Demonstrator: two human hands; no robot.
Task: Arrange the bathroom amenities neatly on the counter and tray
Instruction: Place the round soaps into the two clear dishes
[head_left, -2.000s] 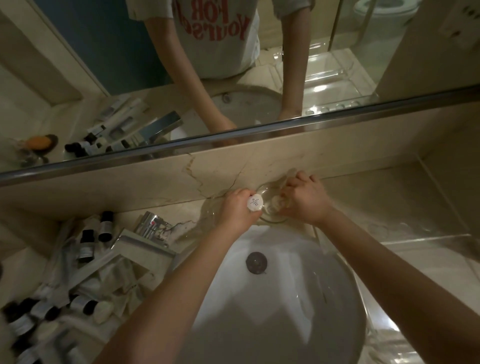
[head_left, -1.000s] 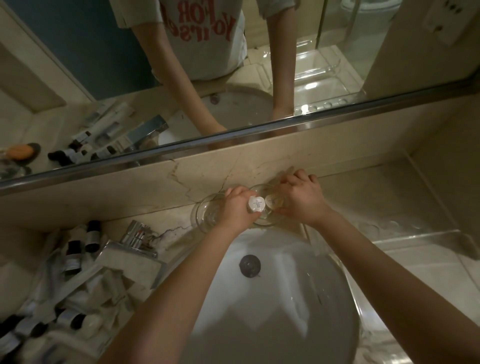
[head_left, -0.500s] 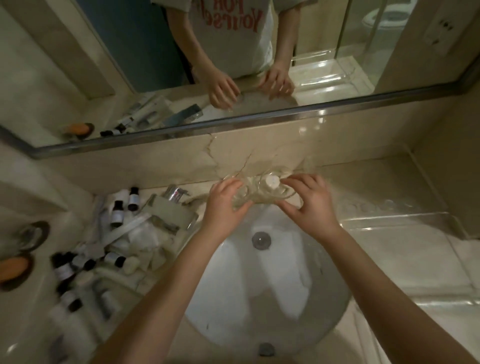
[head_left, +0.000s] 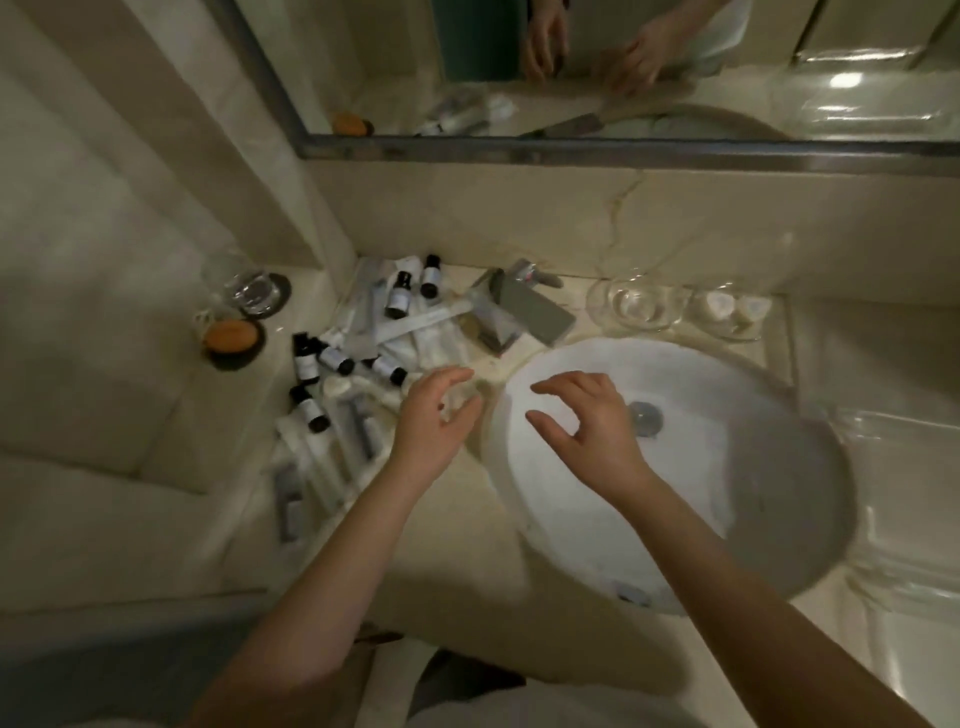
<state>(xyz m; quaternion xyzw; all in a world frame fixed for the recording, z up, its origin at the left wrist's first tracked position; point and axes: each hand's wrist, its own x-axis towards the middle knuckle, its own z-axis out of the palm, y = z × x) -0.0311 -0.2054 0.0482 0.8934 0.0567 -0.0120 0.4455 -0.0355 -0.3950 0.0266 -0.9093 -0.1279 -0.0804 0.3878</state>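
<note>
A pale beige marble table (head_left: 415, 530) fills the scene, with a long metal-framed mirror (head_left: 571, 148) along its far wall. Set into the table at right is a round white ceramic sink (head_left: 753, 509) with a metal drain plug (head_left: 645, 415) in its bowl. An angular brushed-metal faucet (head_left: 524, 309) stands at the sink's far left rim.

Left of the sink lies a loose heap of amenities: flat white sachets and long white packets (head_left: 415, 332), with several small dark-capped white-labelled bottles (head_left: 399, 295) lying at odd angles on and among them. The heap runs from the far wall toward the near edge.

Far behind the sink, two clear glass dishes sit side by side, just touching or nearly so. The left one (head_left: 636, 306) looks empty; the right one (head_left: 727, 314) holds two small white round pieces, possibly capped containers, though blur hides detail.

On a raised ledge at far left sit a clear glass on a dark coaster (head_left: 254, 293) and an orange soap on a dark round dish (head_left: 231, 335).

The left hand (head_left: 436, 415) hovers over the near right edge of the heap, fingers (head_left: 454, 375) spread and curled, holding nothing. The right hand (head_left: 589, 421) hangs above the sink bowl, fingers likewise apart and empty.
</note>
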